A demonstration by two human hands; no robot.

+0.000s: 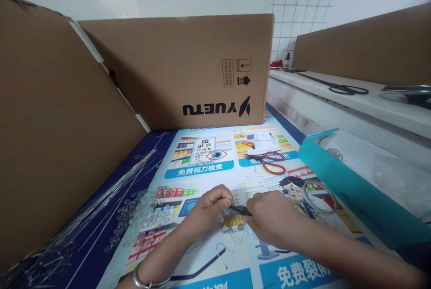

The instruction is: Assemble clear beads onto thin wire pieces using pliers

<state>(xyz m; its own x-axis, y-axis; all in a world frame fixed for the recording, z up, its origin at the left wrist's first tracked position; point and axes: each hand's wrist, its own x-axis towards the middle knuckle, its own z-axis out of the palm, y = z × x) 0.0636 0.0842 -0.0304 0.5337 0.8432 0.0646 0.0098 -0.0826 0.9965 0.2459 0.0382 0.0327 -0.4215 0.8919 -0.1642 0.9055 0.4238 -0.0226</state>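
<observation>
My left hand (210, 206) pinches a thin bent wire piece with clear beads (232, 225) over a printed poster (208, 168) on the table. My right hand (269, 217) grips small dark pliers (239, 211), whose tips point left and meet the wire at my left fingertips. A silver bangle sits on my left wrist. A bent wire hook (222, 253) lies on the poster just below my hands.
Clear beads (144, 212) and long thin wires (101, 199) lie left. Red-handled scissors (269, 161) and a wire coil (319, 194) lie beyond my hands. Cardboard panels (188, 69) stand behind and left; a teal box lid (340, 181) lies right. Black scissors (336, 86) rest on a ledge.
</observation>
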